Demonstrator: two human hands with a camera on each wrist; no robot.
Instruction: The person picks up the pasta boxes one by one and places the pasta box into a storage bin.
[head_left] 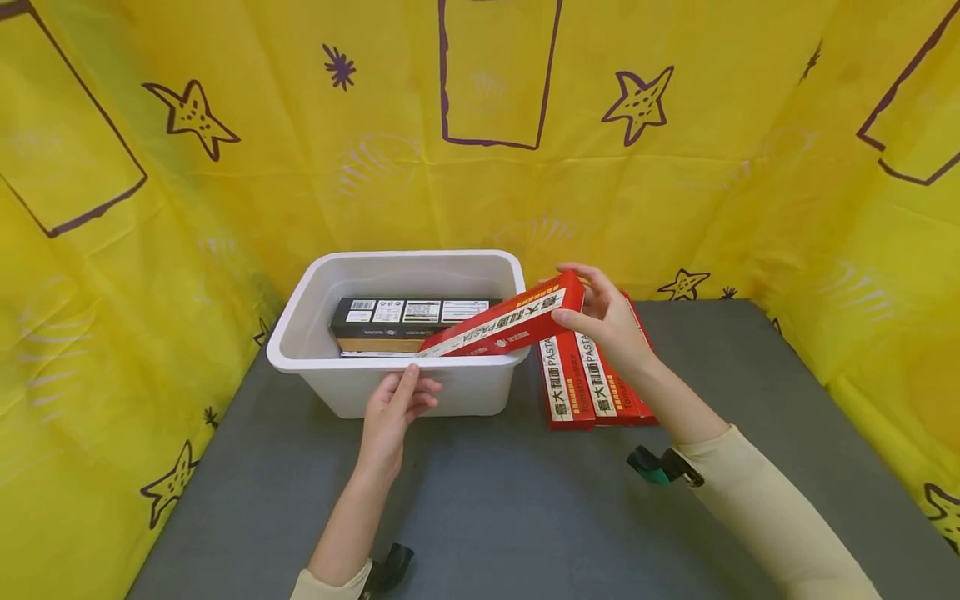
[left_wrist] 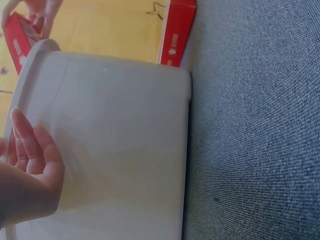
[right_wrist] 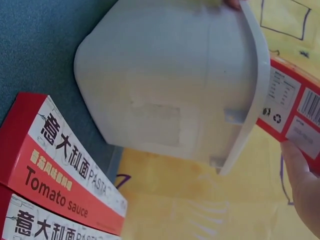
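Note:
My right hand (head_left: 611, 321) grips the end of a red pasta box (head_left: 517, 321) between thumb and fingers. The box slants down over the right rim of a white plastic bin (head_left: 420, 387), its lower end inside. In the right wrist view the thumb presses the pasta box's (right_wrist: 295, 100) printed side. My left hand (head_left: 393, 408) is at the bin's front rim, one digit touching it and the others loosely bent outside the wall. Inside the bin lies a black box (head_left: 416, 312) with white labels. Two red pasta boxes (head_left: 570, 383) lie side by side right of the bin.
Everything stands on a dark grey table (head_left: 525, 500). A yellow cloth (head_left: 300, 183) with drawn stars hangs behind and at both sides. The bin's walls rise well above the tabletop.

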